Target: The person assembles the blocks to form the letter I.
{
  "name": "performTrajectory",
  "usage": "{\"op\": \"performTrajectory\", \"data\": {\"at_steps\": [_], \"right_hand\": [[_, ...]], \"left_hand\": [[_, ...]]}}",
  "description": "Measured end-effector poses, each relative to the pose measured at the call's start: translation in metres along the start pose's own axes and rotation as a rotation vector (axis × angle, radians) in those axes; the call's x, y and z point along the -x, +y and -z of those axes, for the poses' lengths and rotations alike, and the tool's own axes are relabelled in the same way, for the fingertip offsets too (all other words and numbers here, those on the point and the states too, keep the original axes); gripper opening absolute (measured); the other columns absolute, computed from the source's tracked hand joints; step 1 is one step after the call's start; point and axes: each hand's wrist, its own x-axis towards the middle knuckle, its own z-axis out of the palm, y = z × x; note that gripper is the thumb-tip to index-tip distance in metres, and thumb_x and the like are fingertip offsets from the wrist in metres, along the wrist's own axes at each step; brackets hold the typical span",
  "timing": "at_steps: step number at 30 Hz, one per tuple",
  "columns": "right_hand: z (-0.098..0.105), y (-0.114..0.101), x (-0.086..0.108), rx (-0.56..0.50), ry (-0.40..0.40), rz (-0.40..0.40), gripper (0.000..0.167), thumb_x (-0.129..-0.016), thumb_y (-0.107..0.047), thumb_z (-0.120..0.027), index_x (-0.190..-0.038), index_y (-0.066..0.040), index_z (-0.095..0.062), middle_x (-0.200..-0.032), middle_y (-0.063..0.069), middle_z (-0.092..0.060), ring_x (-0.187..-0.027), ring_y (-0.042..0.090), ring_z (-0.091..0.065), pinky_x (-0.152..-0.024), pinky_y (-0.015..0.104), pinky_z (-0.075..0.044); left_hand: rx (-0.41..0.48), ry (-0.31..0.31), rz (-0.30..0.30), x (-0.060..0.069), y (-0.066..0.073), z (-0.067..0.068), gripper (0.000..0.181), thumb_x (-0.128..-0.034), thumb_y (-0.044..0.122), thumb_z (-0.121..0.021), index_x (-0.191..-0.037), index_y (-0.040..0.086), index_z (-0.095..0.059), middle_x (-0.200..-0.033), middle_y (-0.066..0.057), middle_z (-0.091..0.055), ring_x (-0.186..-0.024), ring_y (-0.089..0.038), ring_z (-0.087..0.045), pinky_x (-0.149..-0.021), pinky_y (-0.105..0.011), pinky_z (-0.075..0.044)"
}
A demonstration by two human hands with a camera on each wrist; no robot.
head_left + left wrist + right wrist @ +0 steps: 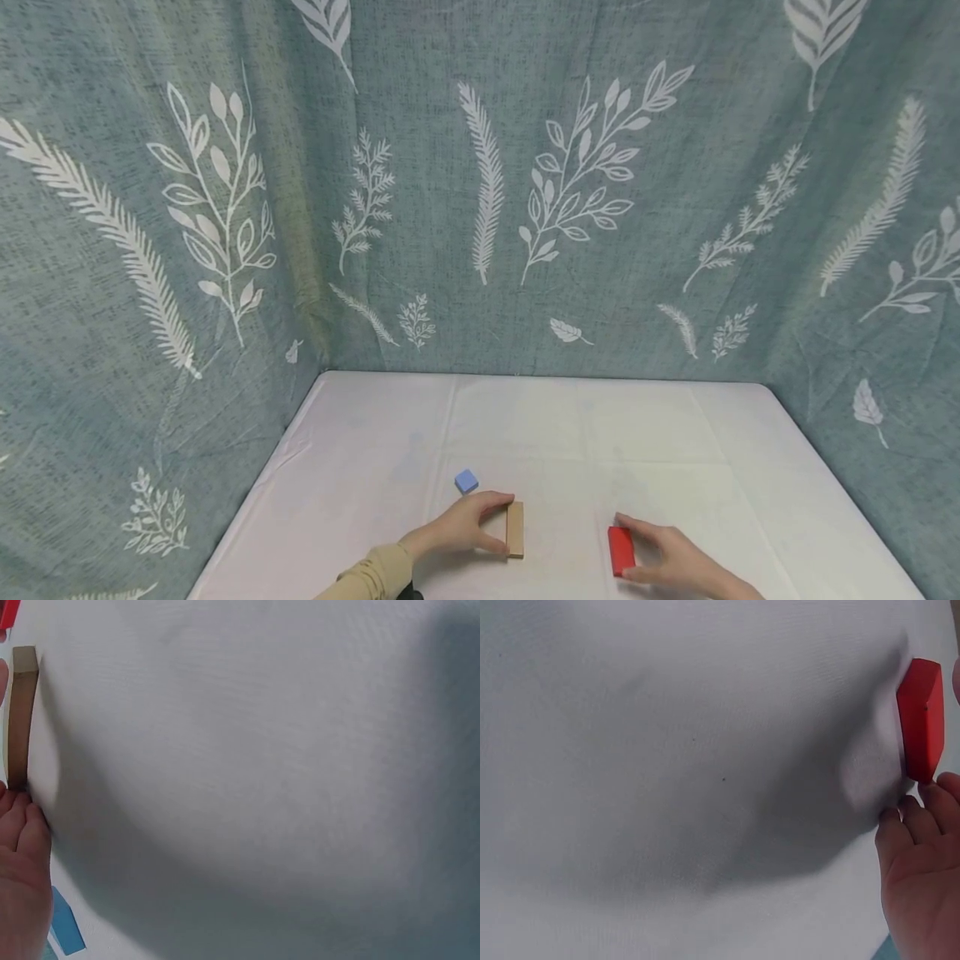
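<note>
In the head view a plain wooden block (515,530), long and narrow, lies on the white table. My left hand (461,525) spans its length, fingers at the far end and thumb near the other, pinching it. The left wrist view shows the fingertips against one end of this wooden block (22,720). To the right is a red block (621,551), which my right hand (675,560) pinches between fingers and thumb. Fingertips meet the lower end of the red block (921,720) in the right wrist view; its thumb is mostly cut off there.
A small blue block (467,481) sits just beyond my left hand. The white cloth-covered table (570,425) has slight creases. Blue-green curtains (435,208) with white leaf prints hang behind it and along both sides.
</note>
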Motion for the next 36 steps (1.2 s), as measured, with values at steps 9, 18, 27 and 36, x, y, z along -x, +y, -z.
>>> {"op": "performTrajectory", "data": {"at_steps": [9,18,27,36], "right_hand": [[-0.008,0.005,0.000,-0.089,-0.005,-0.093,0.084,-0.072,-0.038,-0.080,-0.142,-0.010,-0.044,-0.142,0.019,-0.046,-0.127,0.040,-0.044,-0.101,0.065,-0.039],[-0.011,0.010,0.002,-0.088,0.016,-0.069,0.086,-0.069,-0.034,-0.082,-0.142,-0.011,-0.043,-0.142,0.021,-0.045,-0.128,0.041,-0.043,-0.101,0.065,-0.040],[-0.012,0.014,0.000,-0.077,0.036,-0.063,0.083,-0.070,-0.035,-0.082,-0.140,-0.010,-0.046,-0.141,0.020,-0.048,-0.129,0.044,-0.042,-0.101,0.064,-0.040],[-0.010,0.015,-0.001,-0.030,0.063,-0.006,0.075,-0.070,-0.033,-0.082,-0.134,-0.007,-0.053,-0.134,0.017,-0.056,-0.124,0.042,-0.048,-0.099,0.060,-0.044]], "left_hand": [[-0.092,0.052,-0.042,0.003,-0.004,-0.004,0.074,-0.0680,0.022,-0.085,-0.131,-0.001,-0.053,-0.133,-0.012,-0.057,-0.126,-0.030,-0.051,-0.110,-0.033,-0.042],[-0.170,0.086,-0.048,0.003,-0.004,-0.009,0.077,-0.0656,0.025,-0.086,-0.130,0.001,-0.053,-0.133,-0.011,-0.058,-0.125,-0.028,-0.052,-0.109,-0.033,-0.043],[-0.229,0.127,-0.096,0.004,-0.006,-0.013,0.076,-0.0637,0.026,-0.087,-0.128,0.002,-0.056,-0.129,-0.010,-0.060,-0.121,-0.027,-0.055,-0.107,-0.034,-0.045],[-0.210,0.137,-0.066,0.001,-0.007,-0.012,0.074,-0.0628,0.026,-0.088,-0.127,0.004,-0.058,-0.128,-0.008,-0.062,-0.121,-0.026,-0.056,-0.107,-0.033,-0.045]]}}
